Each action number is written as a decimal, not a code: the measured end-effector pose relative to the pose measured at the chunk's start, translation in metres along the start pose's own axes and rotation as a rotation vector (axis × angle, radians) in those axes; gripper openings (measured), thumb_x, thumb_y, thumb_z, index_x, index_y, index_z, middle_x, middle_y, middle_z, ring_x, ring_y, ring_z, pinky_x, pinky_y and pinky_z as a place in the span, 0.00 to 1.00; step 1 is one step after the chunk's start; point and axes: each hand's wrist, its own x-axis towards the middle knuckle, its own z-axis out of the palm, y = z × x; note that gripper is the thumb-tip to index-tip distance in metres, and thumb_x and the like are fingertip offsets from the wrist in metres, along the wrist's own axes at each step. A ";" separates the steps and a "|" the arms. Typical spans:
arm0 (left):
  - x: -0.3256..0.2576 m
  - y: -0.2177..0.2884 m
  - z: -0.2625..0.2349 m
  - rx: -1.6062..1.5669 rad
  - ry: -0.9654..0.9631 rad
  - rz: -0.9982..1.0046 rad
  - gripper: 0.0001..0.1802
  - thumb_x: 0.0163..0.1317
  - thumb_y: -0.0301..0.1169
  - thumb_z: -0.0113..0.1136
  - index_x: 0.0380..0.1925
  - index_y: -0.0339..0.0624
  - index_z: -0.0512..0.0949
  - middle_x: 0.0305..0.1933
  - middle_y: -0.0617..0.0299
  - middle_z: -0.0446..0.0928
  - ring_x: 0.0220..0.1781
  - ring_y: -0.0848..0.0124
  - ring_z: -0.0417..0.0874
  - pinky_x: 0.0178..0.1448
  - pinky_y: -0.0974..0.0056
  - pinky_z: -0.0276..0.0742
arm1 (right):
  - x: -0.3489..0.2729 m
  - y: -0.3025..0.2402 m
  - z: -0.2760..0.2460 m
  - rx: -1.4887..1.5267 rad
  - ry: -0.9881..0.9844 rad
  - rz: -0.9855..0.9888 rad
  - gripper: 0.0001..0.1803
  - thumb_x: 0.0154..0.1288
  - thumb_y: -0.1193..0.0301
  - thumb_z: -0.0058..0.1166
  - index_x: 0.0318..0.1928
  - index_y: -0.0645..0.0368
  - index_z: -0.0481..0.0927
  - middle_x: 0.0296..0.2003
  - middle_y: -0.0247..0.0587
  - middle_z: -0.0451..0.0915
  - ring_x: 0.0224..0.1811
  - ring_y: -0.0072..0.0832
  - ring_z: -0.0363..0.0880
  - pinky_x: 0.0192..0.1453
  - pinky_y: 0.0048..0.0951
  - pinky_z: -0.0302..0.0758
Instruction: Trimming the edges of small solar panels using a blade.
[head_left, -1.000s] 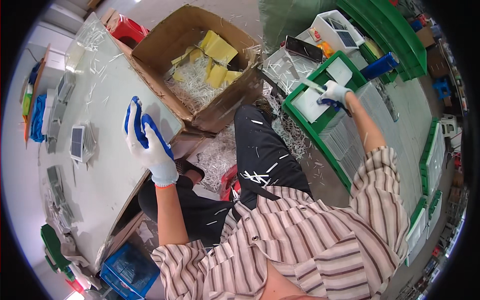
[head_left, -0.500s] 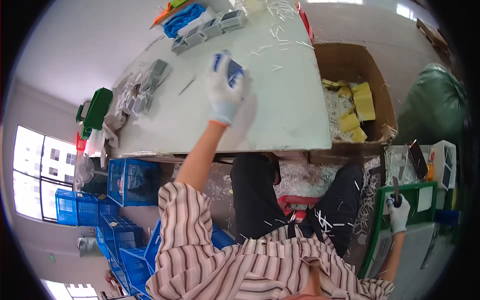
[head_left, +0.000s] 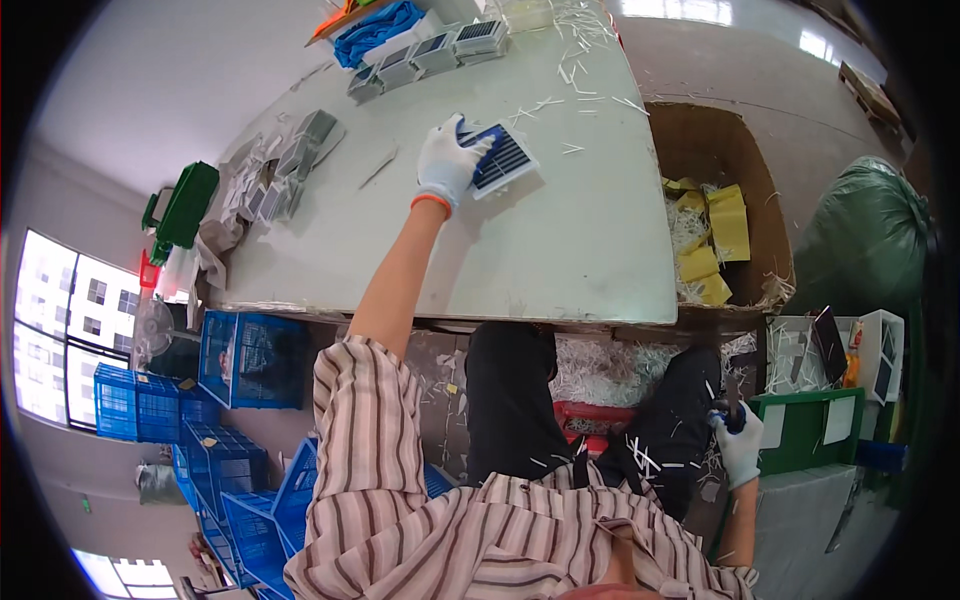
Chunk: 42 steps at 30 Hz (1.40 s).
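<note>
Over the table, my left hand (head_left: 452, 163), in a white glove with blue-coated fingertips, grips the left edge of a small white-framed panel (head_left: 508, 165) with dark stripes. Its fingers close on the frame; whether the panel touches the tabletop I cannot tell. Low on the right, my gloved right hand (head_left: 738, 445) is closed round the dark handle of a knife (head_left: 735, 405), held beside my right thigh. The knife's blade is hard to make out against the dark trousers.
Stacks of similar panels (head_left: 435, 55) stand at the table's far edge, with more grey pieces (head_left: 290, 165) at left. White strips litter the far right of the table (head_left: 560, 270). A cardboard box (head_left: 765, 200) of scraps adjoins it. Blue crates (head_left: 255, 365) stand at lower left.
The panel in my left hand has swung to the right and now shows its striped face. My right hand has come left with the knife, from the green-edged surface toward my thigh.
</note>
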 end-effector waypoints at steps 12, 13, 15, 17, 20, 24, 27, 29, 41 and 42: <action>-0.050 0.076 0.022 0.597 0.170 0.461 0.27 0.56 0.46 0.56 0.55 0.50 0.70 0.55 0.57 0.71 0.61 0.57 0.68 0.66 0.46 0.56 | 0.045 -0.015 0.090 0.791 -0.276 0.443 0.08 0.60 0.70 0.58 0.40 0.56 0.77 0.22 0.31 0.74 0.21 0.16 0.70 0.26 0.20 0.69; -0.046 0.078 0.026 0.565 -0.007 0.433 0.24 0.57 0.44 0.54 0.53 0.50 0.71 0.53 0.59 0.73 0.59 0.58 0.70 0.66 0.46 0.57 | 0.050 -0.004 0.099 0.909 -0.275 0.486 0.07 0.61 0.70 0.57 0.39 0.55 0.77 0.20 0.29 0.72 0.19 0.16 0.68 0.24 0.21 0.67; -0.042 0.076 0.027 0.549 -0.031 0.417 0.22 0.57 0.43 0.54 0.51 0.50 0.72 0.52 0.59 0.74 0.57 0.59 0.71 0.65 0.47 0.58 | 0.062 0.027 0.120 1.114 -0.321 0.521 0.06 0.62 0.69 0.55 0.39 0.54 0.76 0.19 0.27 0.69 0.16 0.17 0.65 0.22 0.23 0.66; -0.042 0.070 0.031 0.547 -0.045 0.386 0.21 0.57 0.43 0.54 0.49 0.50 0.73 0.50 0.60 0.75 0.56 0.60 0.72 0.65 0.48 0.59 | 0.069 0.058 0.137 1.192 -0.360 0.561 0.06 0.62 0.68 0.55 0.39 0.53 0.77 0.19 0.27 0.69 0.16 0.18 0.65 0.21 0.24 0.66; -0.055 0.071 0.039 0.528 0.123 0.412 0.22 0.57 0.41 0.53 0.52 0.49 0.72 0.49 0.59 0.75 0.55 0.59 0.72 0.64 0.50 0.60 | 0.068 0.070 0.146 1.023 -0.295 0.688 0.06 0.61 0.68 0.57 0.37 0.54 0.79 0.20 0.28 0.71 0.16 0.19 0.66 0.20 0.25 0.67; -0.061 0.077 0.039 0.541 0.176 0.436 0.24 0.60 0.40 0.50 0.58 0.58 0.70 0.50 0.55 0.75 0.55 0.59 0.72 0.62 0.50 0.62 | 0.064 0.050 0.151 0.787 -0.246 0.757 0.07 0.59 0.66 0.60 0.31 0.55 0.77 0.18 0.28 0.69 0.14 0.19 0.64 0.18 0.26 0.67; -0.056 0.077 0.041 0.502 0.165 0.431 0.22 0.63 0.39 0.48 0.58 0.62 0.70 0.52 0.55 0.75 0.55 0.58 0.72 0.60 0.52 0.64 | 0.066 0.054 0.156 0.807 -0.229 0.705 0.10 0.60 0.67 0.60 0.26 0.50 0.72 0.16 0.26 0.67 0.12 0.18 0.63 0.17 0.25 0.65; -0.063 0.079 0.039 0.438 0.107 0.419 0.21 0.63 0.39 0.47 0.57 0.62 0.71 0.52 0.56 0.75 0.55 0.57 0.72 0.60 0.53 0.66 | 0.064 0.046 0.166 0.870 -0.239 0.686 0.09 0.57 0.66 0.62 0.28 0.53 0.75 0.17 0.27 0.70 0.14 0.18 0.65 0.18 0.24 0.68; -0.060 0.089 0.045 0.446 0.134 0.489 0.21 0.61 0.38 0.48 0.56 0.57 0.72 0.53 0.56 0.74 0.55 0.58 0.72 0.60 0.57 0.66 | 0.055 0.074 0.172 0.735 -0.250 0.753 0.09 0.57 0.66 0.62 0.35 0.56 0.79 0.20 0.30 0.73 0.16 0.19 0.69 0.20 0.26 0.72; -0.060 0.083 0.045 0.484 0.155 0.482 0.22 0.61 0.38 0.48 0.57 0.58 0.71 0.52 0.55 0.74 0.55 0.57 0.72 0.60 0.56 0.65 | 0.060 0.071 0.171 0.774 -0.228 0.759 0.08 0.58 0.67 0.60 0.36 0.56 0.78 0.20 0.30 0.72 0.16 0.19 0.68 0.20 0.26 0.72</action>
